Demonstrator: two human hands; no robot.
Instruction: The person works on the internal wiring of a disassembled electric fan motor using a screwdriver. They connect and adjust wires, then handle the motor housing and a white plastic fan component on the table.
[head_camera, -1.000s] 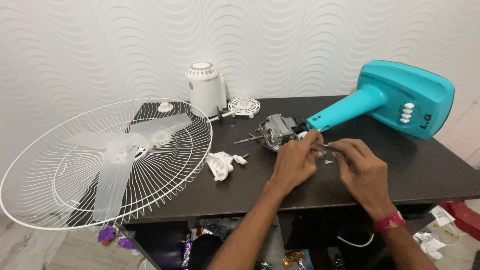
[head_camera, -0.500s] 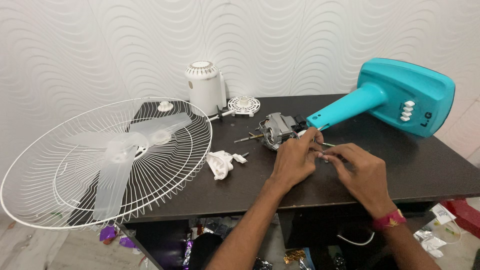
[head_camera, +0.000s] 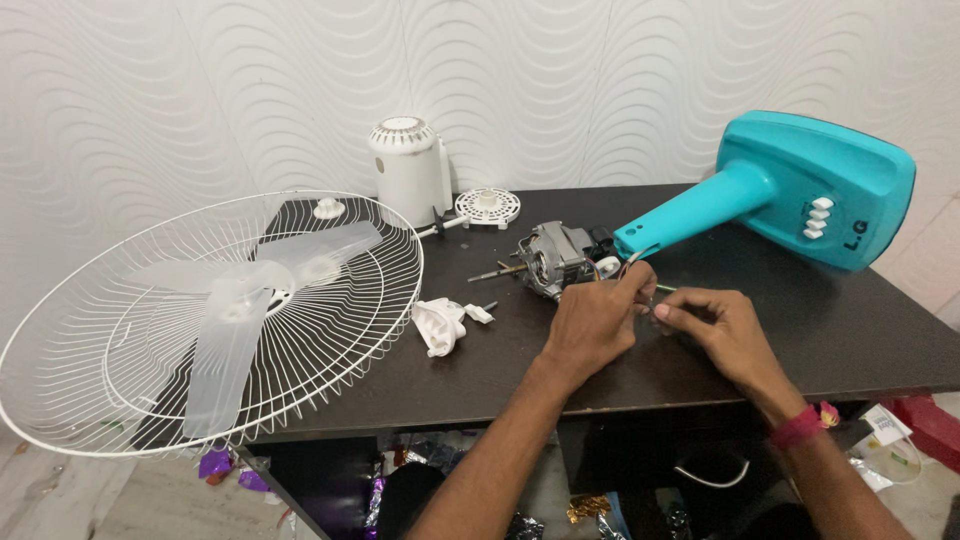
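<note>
Dark table (head_camera: 800, 340), wavy white wall; left hand (head_camera: 592, 322) and right hand (head_camera: 722, 328) pinched shut on thin wires (head_camera: 640, 262) just behind fingertips, beside bared fan motor (head_camera: 555, 258); grille (head_camera: 200, 320), blades, rear cover already off; teal stand (head_camera: 800, 190) still wired

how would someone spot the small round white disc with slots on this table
Start at the tall white cylindrical cover by the wall. The disc lies flat on the dark table just right of it; unlike the huge wire fan guard, it is small and plastic.
</note>
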